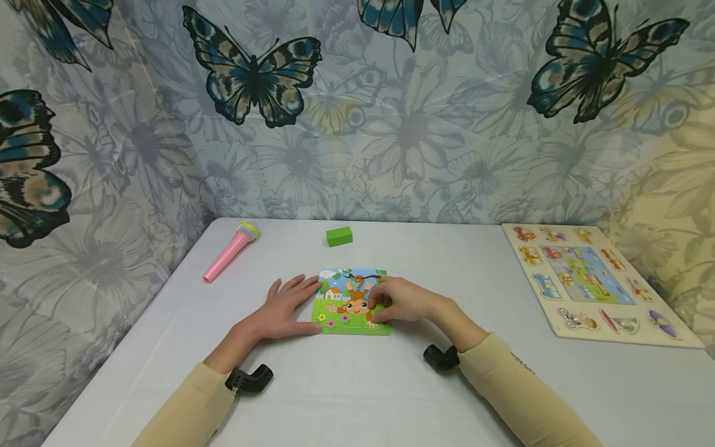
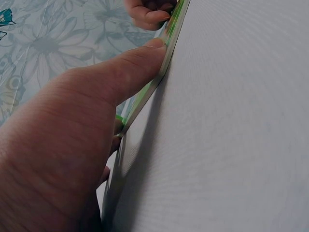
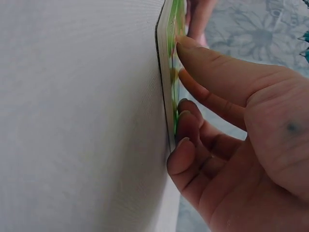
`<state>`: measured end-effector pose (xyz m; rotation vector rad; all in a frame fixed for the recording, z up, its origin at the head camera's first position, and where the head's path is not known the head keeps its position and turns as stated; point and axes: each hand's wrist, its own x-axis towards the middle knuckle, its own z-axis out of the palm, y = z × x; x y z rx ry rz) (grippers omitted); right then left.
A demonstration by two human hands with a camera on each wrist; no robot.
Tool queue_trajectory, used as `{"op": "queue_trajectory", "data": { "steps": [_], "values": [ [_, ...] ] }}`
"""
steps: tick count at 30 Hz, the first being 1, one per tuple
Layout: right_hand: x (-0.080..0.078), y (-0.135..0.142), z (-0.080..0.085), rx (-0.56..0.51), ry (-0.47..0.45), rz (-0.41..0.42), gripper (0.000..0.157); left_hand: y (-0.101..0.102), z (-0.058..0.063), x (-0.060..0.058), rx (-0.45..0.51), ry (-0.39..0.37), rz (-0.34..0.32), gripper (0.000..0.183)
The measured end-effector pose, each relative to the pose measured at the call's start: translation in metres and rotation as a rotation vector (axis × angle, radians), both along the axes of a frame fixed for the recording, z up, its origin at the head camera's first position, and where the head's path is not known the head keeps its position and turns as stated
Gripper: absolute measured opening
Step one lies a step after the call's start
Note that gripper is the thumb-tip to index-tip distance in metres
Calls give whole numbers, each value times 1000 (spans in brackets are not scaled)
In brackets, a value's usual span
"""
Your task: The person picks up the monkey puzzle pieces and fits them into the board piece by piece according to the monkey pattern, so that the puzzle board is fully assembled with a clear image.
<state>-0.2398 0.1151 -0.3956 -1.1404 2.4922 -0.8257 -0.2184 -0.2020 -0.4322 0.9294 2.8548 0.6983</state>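
A small jigsaw puzzle (image 1: 346, 320) with a cartoon monkey, a house and flowers lies flat on the white table. My left hand (image 1: 282, 310) rests at its left side, fingers spread and thumb extended onto the lower left edge. From the right, my right hand (image 1: 404, 298) bends its fingers over the picture. Its thumb and forefinger pinch at a puzzle piece in the right part, whose outline the fingers mostly hide. In the right wrist view, the thumb (image 3: 207, 58) touches the picture face, and the other curled fingers lie by the puzzle's edge.
Behind the puzzle stands a green block (image 1: 339, 236). A pink toy microphone (image 1: 230, 251) lies at the back left. On the right is a large wooden picture board (image 1: 594, 323) with several shapes. A butterfly-patterned cloth (image 1: 402, 136) hangs behind the white table (image 1: 357, 397).
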Motion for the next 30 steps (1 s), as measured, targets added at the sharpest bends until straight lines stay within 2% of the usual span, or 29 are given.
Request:
{"op": "queue_trajectory", "data": {
  "steps": [10,16,24,30],
  "values": [
    [1,3,4,-30,-46,-15,19,-1,0,0,2,-10,-3,92],
    [0,12,6,-49,-78,-63,23,0,-2,1,13,-5,-11,92],
    [0,30,11,-88,-56,-112,31,-1,-1,2,19,-4,14,91],
    [4,49,13,-117,-15,-154,32,-3,2,4,59,13,51,88]
  ]
}}
